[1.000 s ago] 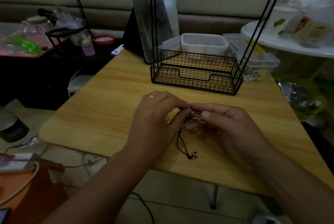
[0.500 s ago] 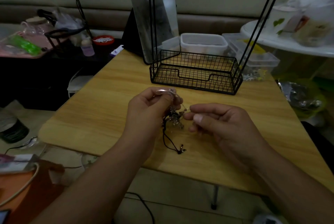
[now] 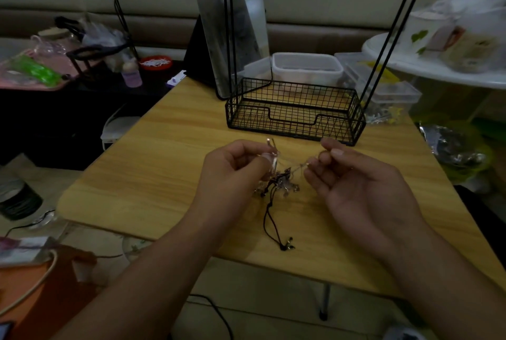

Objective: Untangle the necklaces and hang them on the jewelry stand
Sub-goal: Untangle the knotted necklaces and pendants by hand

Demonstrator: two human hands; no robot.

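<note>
With your left hand [image 3: 235, 167] pinching the necklace tangle [image 3: 279, 184] above the desk [image 3: 164, 169] and your right hand [image 3: 345, 175] pinching a thin chain, draw it out gently, without jerking.

On the wooden table [image 3: 169, 164], the jewelry stand [image 3: 294, 112] stood at the far side, its wire basket resting on the tabletop. Nearer the person, the tangled necklaces [image 3: 279, 183] lay between the left hand [image 3: 232, 172] and the right hand [image 3: 353, 183], with a cord trailing toward the near edge. Behind the stand sat a lidded container [image 3: 306, 68]; a mirror [image 3: 232, 27] stood behind the stand's left corner. A small bottle [image 3: 131, 73] stood well to the left, off the table.
</note>
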